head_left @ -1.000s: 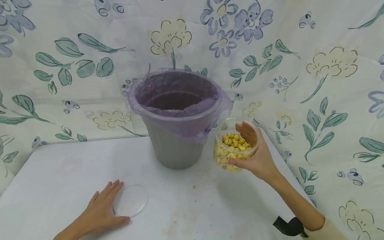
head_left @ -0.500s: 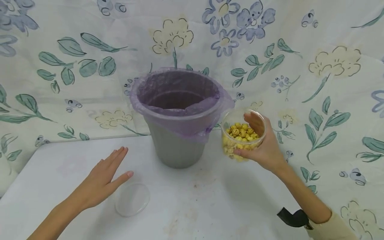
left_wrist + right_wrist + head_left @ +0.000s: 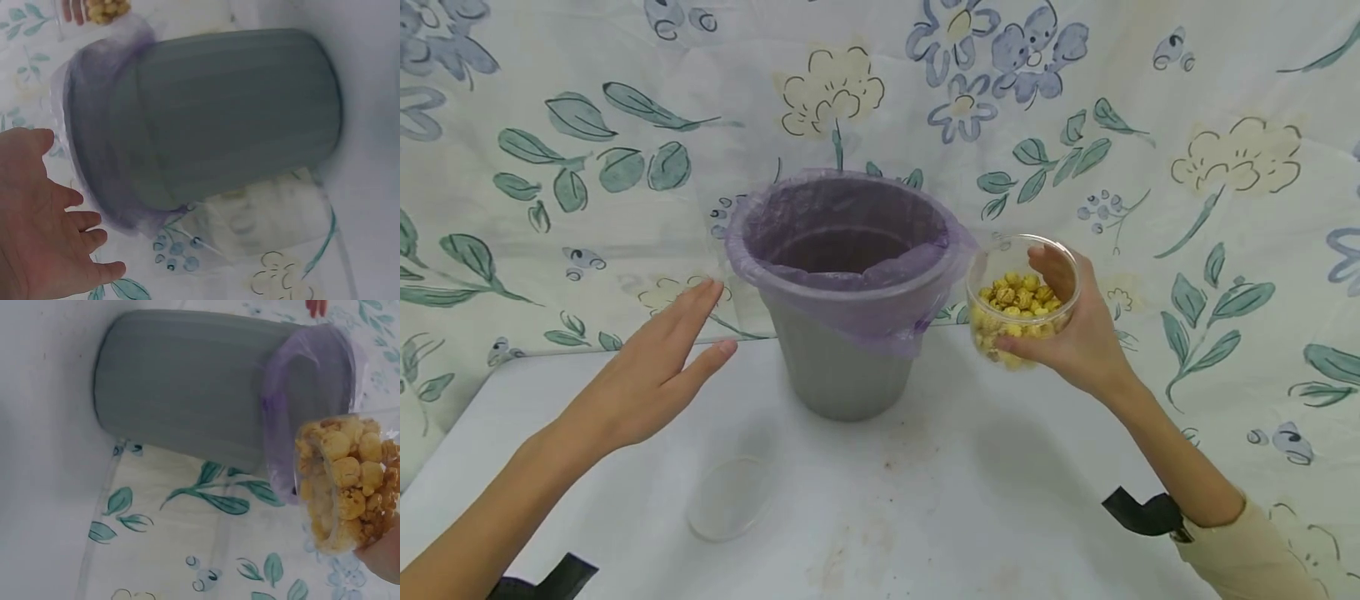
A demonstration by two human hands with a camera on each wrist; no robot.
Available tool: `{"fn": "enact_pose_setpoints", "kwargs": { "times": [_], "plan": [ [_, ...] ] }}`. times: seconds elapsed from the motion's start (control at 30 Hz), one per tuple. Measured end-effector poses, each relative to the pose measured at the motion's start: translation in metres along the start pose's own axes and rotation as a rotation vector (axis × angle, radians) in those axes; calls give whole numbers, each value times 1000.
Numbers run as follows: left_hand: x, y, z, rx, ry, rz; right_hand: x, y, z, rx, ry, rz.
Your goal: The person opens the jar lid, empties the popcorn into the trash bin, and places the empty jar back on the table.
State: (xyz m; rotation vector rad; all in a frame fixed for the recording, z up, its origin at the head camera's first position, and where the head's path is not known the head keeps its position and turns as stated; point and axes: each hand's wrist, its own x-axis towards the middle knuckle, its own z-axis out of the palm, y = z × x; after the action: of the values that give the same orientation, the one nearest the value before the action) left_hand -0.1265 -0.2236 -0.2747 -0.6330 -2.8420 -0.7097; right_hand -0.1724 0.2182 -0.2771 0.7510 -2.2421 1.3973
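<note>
My right hand (image 3: 1078, 333) grips a clear plastic jar (image 3: 981, 312) by its side, thumb across the front and fingers around the far side. Yellow popcorn (image 3: 1018, 296) fills the jar partway; its top is uncovered. The jar hangs above the table, right of a grey bin (image 3: 846, 358) lined with a purple bag (image 3: 880, 321). Left of the bin, my left hand (image 3: 655, 375) is raised with straight fingers and holds nothing. Below it, a clear round lid (image 3: 730, 500) lies flat on the table. In the left wrist view the palm (image 3: 31, 225) faces the bin's side.
The white table (image 3: 850, 508) bears small crumbs and brownish smudges in front of the bin. A floral cloth (image 3: 925, 100) hangs close behind the bin and along the right side. Black straps (image 3: 1142, 512) circle the forearms.
My left hand has left the lid and risen up and away from the table. The right hand has lifted the popcorn jar higher and slightly to the right.
</note>
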Motion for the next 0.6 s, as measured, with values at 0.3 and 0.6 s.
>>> {"fn": "enact_pose_setpoints", "kwargs": {
  "times": [0.3,0.6],
  "plan": [
    [36,20,-24,-10,-20,-29,19,0,-11,-119,-9,-9],
    [71,28,-37,-40,-70,-41,45,0,-18,-242,-38,-6]
  ]
}}
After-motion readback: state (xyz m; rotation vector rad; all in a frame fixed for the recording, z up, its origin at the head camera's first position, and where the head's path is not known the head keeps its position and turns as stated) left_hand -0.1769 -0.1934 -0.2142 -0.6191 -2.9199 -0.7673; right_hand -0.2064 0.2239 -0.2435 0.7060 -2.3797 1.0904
